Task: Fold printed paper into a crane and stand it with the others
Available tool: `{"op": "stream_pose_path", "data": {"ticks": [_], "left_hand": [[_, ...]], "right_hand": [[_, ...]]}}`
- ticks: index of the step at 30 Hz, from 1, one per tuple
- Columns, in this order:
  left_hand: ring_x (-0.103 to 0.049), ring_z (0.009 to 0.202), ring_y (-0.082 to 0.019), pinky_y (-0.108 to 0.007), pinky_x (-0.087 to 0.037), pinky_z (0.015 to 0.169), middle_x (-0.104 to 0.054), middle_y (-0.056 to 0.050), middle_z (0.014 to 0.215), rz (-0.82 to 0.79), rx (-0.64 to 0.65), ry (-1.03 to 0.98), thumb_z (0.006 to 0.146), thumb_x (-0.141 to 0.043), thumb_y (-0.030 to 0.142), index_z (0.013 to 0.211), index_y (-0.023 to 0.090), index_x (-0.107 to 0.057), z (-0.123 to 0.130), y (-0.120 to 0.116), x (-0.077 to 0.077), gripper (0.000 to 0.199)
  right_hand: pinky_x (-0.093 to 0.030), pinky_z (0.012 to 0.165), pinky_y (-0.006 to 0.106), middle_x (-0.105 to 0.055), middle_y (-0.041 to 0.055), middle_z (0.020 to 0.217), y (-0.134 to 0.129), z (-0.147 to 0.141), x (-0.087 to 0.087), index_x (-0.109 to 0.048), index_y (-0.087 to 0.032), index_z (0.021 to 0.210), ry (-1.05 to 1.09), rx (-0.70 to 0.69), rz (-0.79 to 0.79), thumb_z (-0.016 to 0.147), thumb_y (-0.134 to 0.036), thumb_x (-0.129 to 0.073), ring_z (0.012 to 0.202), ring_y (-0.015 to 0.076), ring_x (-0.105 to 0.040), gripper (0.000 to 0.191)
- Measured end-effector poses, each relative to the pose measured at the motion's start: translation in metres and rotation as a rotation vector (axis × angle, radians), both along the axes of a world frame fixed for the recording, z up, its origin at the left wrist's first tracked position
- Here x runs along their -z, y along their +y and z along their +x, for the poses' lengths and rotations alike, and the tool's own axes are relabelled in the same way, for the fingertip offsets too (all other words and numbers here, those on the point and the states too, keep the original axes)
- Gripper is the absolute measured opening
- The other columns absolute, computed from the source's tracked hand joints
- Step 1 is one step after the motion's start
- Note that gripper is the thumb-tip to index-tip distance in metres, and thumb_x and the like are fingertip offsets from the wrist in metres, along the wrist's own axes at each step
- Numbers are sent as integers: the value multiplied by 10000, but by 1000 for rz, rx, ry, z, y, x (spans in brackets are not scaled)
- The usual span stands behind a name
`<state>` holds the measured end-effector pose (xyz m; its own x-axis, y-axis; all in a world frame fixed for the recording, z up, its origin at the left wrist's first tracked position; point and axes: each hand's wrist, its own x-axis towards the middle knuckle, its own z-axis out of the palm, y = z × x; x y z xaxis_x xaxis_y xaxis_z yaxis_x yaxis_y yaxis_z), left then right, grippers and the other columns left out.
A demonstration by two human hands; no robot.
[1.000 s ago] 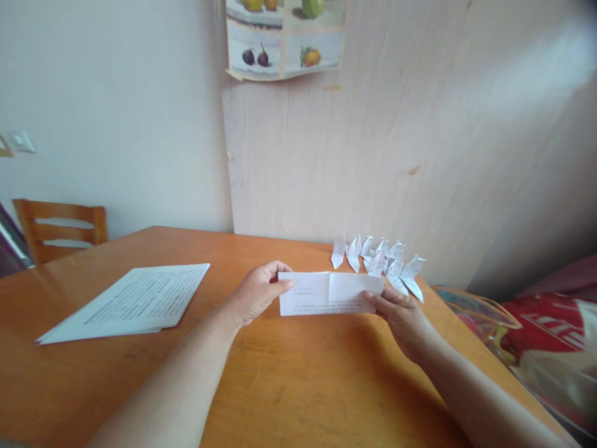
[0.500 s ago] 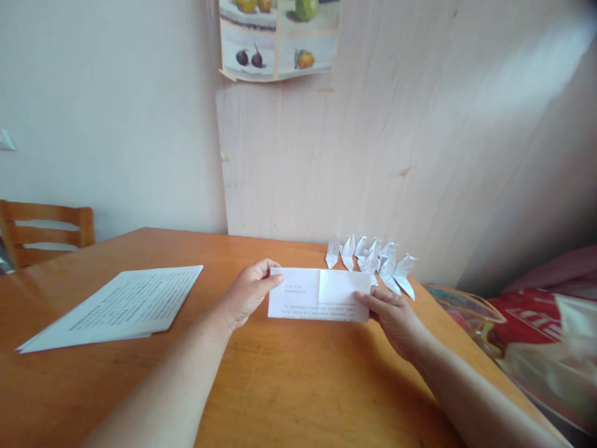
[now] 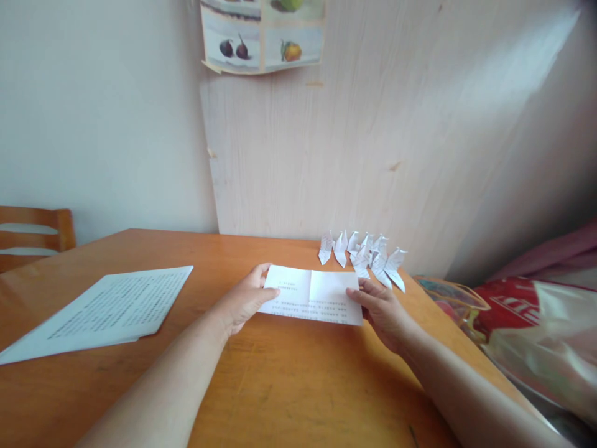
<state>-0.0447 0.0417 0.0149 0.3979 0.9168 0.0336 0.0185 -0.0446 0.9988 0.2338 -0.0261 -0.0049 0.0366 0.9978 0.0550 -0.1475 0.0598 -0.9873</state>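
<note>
Between my two hands is a folded sheet of printed paper [image 3: 310,298], held just above the table, with a vertical crease near its middle. My left hand [image 3: 252,295] pinches its left edge, thumb on top. At the right edge my right hand [image 3: 382,309] grips it the same way, the fingers hidden behind. Beyond the right hand stand several folded white paper figures [image 3: 368,252] with pointed tips. To the left lies a stack of printed sheets [image 3: 112,305].
The wooden table [image 3: 289,392] meets the wall at the back. A wooden chair [image 3: 35,230] is at the far left. Bags [image 3: 522,305] in red and clear plastic lie beyond the right table edge. A fruit picture [image 3: 265,40] hangs on the wall.
The folded paper has tilted flatter, its near edge now slanting down to the right. Both hands still hold it. The whole view has shifted slightly, moving the surroundings left.
</note>
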Motion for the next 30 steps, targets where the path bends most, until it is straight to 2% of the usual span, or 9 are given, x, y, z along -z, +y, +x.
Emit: {"op": "stream_pose_path", "data": {"ticks": [3,6,8,11,13,16,20,25,30], "left_hand": [[-647,1128,-256,-399,-477,977,-660,-148,1269,9,-74,60,755,-689,155,1406,174,-393,0,0,2,715],[-642,1131,-264,-397,-484,958,-637,-167,1290,22,-110,147,754,-684,175,1498,167,-282,1,2,7,846],[-629,1135,-286,-416,-493,935,-604,-180,1316,113,-170,250,730,-691,184,1506,172,-284,1,6,13,877],[-570,1192,-299,-419,-448,990,-582,-156,1317,379,-334,453,680,-701,178,1340,193,-519,2,12,22,685],[-610,1093,-273,-388,-463,942,-657,-107,1155,451,-259,500,712,-662,202,1128,202,-645,4,12,25,416],[-639,827,-222,-325,-484,740,-685,-43,874,429,-21,530,771,-597,250,926,212,-687,9,5,26,183],[-611,736,-201,-298,-453,659,-659,-25,803,471,154,582,766,-579,236,810,218,-692,15,-4,27,122],[-618,800,-208,-300,-464,703,-644,-38,862,535,192,620,709,-569,156,787,226,-718,15,-7,27,182],[-623,828,-220,-315,-474,730,-652,-47,877,534,204,631,705,-579,155,799,219,-723,15,-5,28,183]], "right_hand": [[-458,628,297,-643,-14,743,-1,1,-1,-464,-232,1442,-34,71,1,764,-402,-760,688,179,-621,759],[-399,554,272,-552,-70,623,-2,0,0,-337,-240,1527,-107,88,11,763,-344,-739,576,144,-543,870],[-403,545,279,-556,-60,618,-2,-2,1,-506,-220,1413,-158,70,-23,743,-338,-729,559,141,-530,716],[-411,520,279,-603,-21,637,-2,-4,5,-706,-199,987,-234,47,-102,728,-350,-705,551,141,-539,300],[-406,498,268,-614,-15,622,-1,-5,6,-696,-210,836,-274,28,-130,732,-342,-686,534,136,-539,168],[-407,482,259,-612,-14,586,-1,-3,6,-708,-222,817,-345,6,-168,746,-316,-652,510,133,-539,130],[-411,496,265,-659,7,617,-4,4,2,-740,-229,909,-425,-92,-174,758,-257,-568,555,156,-588,231],[-502,690,322,-748,1,891,-9,10,1,-707,-281,1098,-459,-352,-93,683,-143,-559,794,205,-668,462],[-519,730,359,-738,17,928,-9,10,7,-694,-296,1167,-690,-304,34,735,-180,-634,831,235,-666,451]]}}
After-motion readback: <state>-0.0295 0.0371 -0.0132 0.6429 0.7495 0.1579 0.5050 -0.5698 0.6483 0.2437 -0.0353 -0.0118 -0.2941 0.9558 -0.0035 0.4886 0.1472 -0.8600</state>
